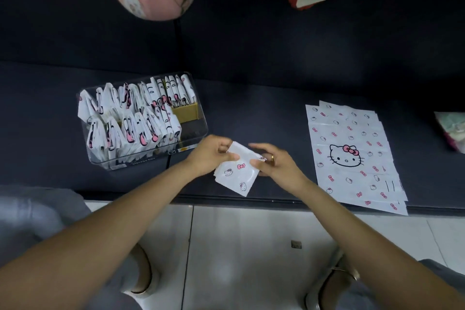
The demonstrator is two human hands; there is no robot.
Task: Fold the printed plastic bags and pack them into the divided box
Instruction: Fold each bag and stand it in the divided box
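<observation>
Left hand (214, 153) and right hand (271, 161) pinched half-folded bag (236, 173) w/ curled fingers. Risk: slick plastic springs open before reaching box (198, 118) at 10 o'clock.

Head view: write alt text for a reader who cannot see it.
Both hands, left hand and right hand, pinch a partly folded printed bag above a dark cushion. A clear divided box of folded bags sits to the left; a stack of flat bags lies to the right.
</observation>
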